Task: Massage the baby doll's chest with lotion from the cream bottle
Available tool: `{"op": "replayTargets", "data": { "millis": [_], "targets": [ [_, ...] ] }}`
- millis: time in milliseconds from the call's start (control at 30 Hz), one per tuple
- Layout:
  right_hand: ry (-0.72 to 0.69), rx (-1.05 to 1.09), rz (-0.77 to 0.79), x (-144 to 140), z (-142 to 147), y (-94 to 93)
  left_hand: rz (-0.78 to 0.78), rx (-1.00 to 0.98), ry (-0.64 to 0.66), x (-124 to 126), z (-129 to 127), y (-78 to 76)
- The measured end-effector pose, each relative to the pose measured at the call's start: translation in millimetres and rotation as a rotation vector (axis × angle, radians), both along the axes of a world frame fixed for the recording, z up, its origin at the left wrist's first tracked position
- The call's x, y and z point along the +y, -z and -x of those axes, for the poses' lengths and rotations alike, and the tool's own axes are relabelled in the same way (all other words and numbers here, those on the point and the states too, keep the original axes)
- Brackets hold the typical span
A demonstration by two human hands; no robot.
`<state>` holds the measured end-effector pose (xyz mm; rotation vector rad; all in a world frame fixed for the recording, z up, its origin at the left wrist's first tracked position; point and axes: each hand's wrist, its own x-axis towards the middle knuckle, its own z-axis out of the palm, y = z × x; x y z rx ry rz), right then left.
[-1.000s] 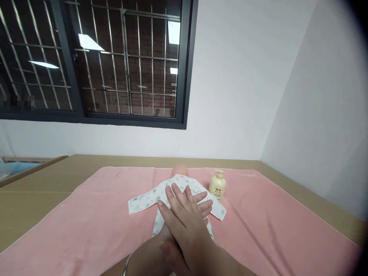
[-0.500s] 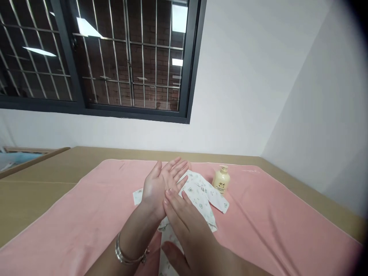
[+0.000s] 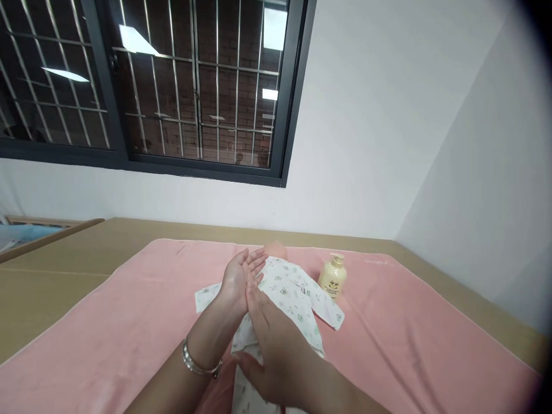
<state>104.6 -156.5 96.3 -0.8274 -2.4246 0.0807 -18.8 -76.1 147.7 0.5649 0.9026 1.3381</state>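
My left hand (image 3: 238, 283) is held palm up with its fingers stretched out, a silver bracelet (image 3: 199, 363) around its wrist. Against the edge of its palm lie the fingertips of my right hand (image 3: 276, 345), which is flat with the thumb apart. Neither hand holds an object. Beneath them lies a figure, apparently a baby doll, in a white printed outfit (image 3: 287, 287) with its sleeves spread. Its round head (image 3: 276, 250) shows at the far end; my hands and forearms cover part of the body. Right of it stands a cream pump bottle (image 3: 333, 277).
A pink blanket (image 3: 142, 310) covers much of the tan table (image 3: 56, 293). Behind it are a white wall (image 3: 357, 144) and a dark-framed window (image 3: 282, 115) with metal bars. Something blue (image 3: 30, 234) lies beyond the table at the far left.
My left hand has drawn slightly lower and turned more edge-on, uncovering the doll's head. My right fingertips still touch its palm. The view has shifted a little.
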Motion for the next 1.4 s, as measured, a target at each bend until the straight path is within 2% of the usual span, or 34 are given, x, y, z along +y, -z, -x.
{"op": "replayTargets", "data": {
  "millis": [200,267,333,400,467,533,633,700,900,1200,1400],
  "targets": [
    [0.025,0.060,0.153,28.0,-1.8,2.1,0.097,0.064,-0.128,22.5,-4.1,19.0],
    [0.004,0.082,0.177,40.4,-6.8,4.7,0.049,0.101,-0.172,29.4,-8.6,27.5],
    [0.000,0.109,0.183,58.2,-13.0,11.4,-0.071,0.181,-0.222,38.8,-12.8,40.9],
    [0.084,0.158,0.197,80.9,-19.3,22.6,-0.222,0.347,-0.260,51.5,-15.7,59.9],
    [0.259,0.188,0.221,105.6,-25.2,36.4,-0.305,0.624,-0.241,65.8,-17.7,82.2],
    [0.378,0.153,0.233,128.2,-30.2,49.5,-0.389,0.917,-0.258,78.8,-19.5,103.9],
    [0.420,0.115,0.212,152.1,-35.0,62.0,-0.555,1.265,-0.311,91.1,-21.8,127.9],
    [0.450,0.114,0.209,160.2,-35.9,65.2,-0.601,1.387,-0.318,94.2,-22.0,137.3],
    [0.542,0.103,0.171,162.6,-32.7,71.1,-0.620,1.444,-0.298,93.3,-18.1,149.3],
    [0.560,0.076,0.130,159.4,-34.4,72.4,-0.596,1.372,-0.292,88.4,-19.2,147.3],
    [0.692,-0.097,0.078,133.0,-21.6,66.0,-0.602,1.339,-0.391,84.0,-20.2,146.5]
  ]
}}
